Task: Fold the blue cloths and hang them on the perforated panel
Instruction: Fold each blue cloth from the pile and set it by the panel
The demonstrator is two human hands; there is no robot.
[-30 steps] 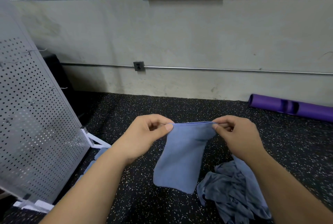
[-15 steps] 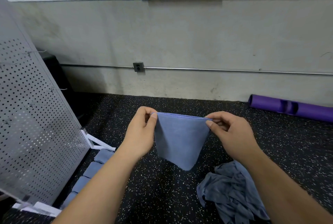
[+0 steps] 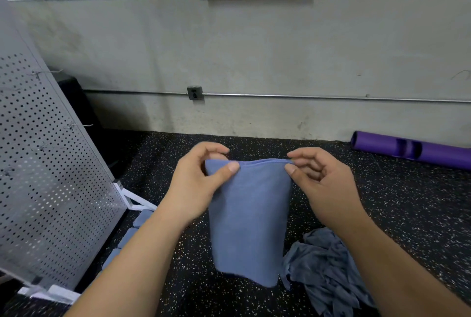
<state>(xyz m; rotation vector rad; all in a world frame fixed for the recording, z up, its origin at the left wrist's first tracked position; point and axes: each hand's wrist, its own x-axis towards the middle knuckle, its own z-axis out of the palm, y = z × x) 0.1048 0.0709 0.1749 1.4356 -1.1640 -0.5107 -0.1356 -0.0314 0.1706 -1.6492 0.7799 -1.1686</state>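
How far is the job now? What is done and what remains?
Done: a few folded cloths lie beside the panel. In hand: the left hand and right hand pinch the top edge of one cloth. Left: the crumpled pile, and nothing hangs on the panel's visible part.

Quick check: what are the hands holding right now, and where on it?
Both hold one blue cloth by its top edge: the left hand pinches the left corner, the right hand the right corner. It hangs down between them.
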